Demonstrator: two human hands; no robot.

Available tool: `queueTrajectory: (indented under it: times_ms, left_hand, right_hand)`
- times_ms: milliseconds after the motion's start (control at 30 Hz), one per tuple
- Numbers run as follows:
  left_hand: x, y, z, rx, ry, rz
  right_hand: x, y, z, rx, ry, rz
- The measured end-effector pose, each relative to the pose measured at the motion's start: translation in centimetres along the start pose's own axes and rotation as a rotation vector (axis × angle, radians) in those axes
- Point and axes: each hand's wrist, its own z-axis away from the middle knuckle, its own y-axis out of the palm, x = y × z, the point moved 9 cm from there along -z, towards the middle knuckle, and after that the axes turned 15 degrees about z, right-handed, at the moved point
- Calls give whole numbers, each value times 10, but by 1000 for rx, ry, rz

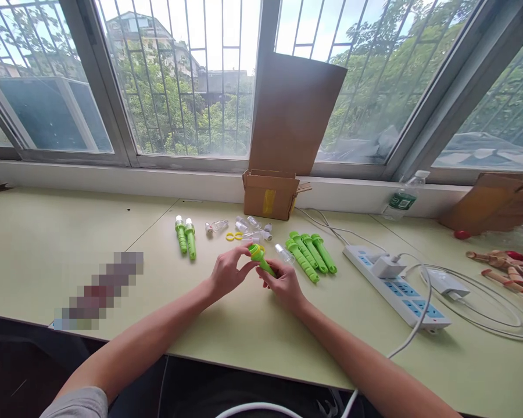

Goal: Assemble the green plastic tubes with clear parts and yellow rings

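A green plastic handle (265,265) with a yellow ring at its wide top is held between both hands above the table. The fingers of my left hand (232,269) pinch the ringed top. Lower down, my right hand (285,284) is closed round the shaft. Just beyond lie small clear bottles (281,253) with white caps, and two loose yellow rings (234,236). To the right lie several green handles (310,255) in a group. Two green handles with white tops (185,237) lie side by side at the left.
A white power strip (396,290) with plugs and cables stretches along the right. A small cardboard box (270,196) stands by the window sill. Further right are a plastic bottle (404,198) and wooden pieces (508,270). A blurred patch (102,290) covers something at left.
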Motion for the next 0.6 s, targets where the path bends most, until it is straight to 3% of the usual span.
queueTrajectory:
  times_ms: [167,600]
  left_hand:
    - [-1,-2,-1,-30,4,-86]
    - [-1,0,-5,-20,-2,-85]
  right_hand:
    - [5,-5,0,-72,-49,162]
    - [-6,5,0,92,42,44]
